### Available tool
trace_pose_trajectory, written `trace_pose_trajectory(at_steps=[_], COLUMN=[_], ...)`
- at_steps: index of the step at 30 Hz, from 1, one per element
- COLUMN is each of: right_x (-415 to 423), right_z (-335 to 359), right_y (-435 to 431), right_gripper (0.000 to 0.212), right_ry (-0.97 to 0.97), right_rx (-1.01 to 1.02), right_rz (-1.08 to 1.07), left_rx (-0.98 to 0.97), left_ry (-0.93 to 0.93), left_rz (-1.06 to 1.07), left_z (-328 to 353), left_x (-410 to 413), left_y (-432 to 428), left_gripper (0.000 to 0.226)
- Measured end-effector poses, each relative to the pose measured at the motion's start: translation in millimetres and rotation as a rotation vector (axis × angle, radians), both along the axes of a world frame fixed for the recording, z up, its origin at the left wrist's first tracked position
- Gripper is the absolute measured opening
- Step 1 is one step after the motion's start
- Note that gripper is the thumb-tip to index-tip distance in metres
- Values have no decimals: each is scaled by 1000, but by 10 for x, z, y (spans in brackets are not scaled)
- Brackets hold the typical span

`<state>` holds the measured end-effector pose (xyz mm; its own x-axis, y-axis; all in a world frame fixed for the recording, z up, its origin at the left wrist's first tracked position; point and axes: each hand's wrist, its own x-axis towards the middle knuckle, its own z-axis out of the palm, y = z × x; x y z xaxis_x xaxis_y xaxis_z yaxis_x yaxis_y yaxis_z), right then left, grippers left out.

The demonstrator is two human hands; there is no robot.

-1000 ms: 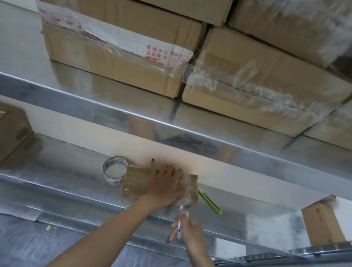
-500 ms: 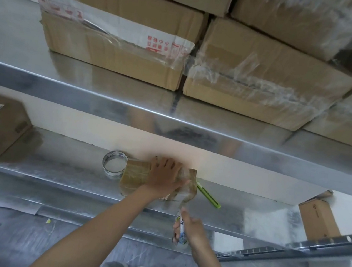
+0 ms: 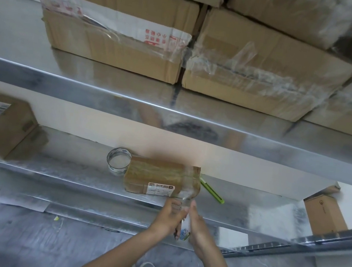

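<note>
Slim white cylindrical marker [image 3: 183,231], below the shelf's front edge: your left hand [image 3: 169,218] & right hand [image 3: 200,230] both curl round it. Behind, glossy tape-wrapped brown cardboard parcel [image 3: 161,177] on shiny steel shelf [image 3: 61,175], btw clear tape roll [image 3: 118,162] & green utility knife [image 3: 212,192].

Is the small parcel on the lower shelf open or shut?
Shut: clear tape wraps the small parcel, and no flap stands up.

Brown parcel [image 3: 159,176], white label [image 3: 161,189]; green cutter [image 3: 212,191]; silver shelf [image 3: 72,177].
</note>
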<state>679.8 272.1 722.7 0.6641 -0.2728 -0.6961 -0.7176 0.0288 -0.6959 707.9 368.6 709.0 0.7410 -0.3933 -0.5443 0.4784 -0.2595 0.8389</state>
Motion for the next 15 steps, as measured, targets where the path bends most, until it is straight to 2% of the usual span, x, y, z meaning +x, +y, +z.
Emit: trace_pose_trajectory(at_steps=[3, 5, 9, 10, 12, 15], right_x=[-3, -2, 49, 69, 112, 277], right_z=[82, 165, 178, 186, 253, 198], right_y=[61, 25, -278, -366, -530, -784], right_gripper=[59, 61, 88, 89, 79, 49], right_ry=[-35, -18, 85, 102, 109, -51], right_rx=[151, 166, -73, -116, -263, -656], right_rz=[-25, -1, 199, 224, 276, 255], left_rx=[19, -15, -147, -163, -205, -253], left_ry=[-2, 31, 195, 215, 248, 302], left_rz=[23, 109, 279, 310, 318, 273], left_z=[14, 47, 110, 97, 107, 139], left_x=[29, 13, -15, -14, -7, 36], left_y=[-17, -64, -143, -147, -132, -83], left_gripper=[23, 15, 8, 7, 8, 9])
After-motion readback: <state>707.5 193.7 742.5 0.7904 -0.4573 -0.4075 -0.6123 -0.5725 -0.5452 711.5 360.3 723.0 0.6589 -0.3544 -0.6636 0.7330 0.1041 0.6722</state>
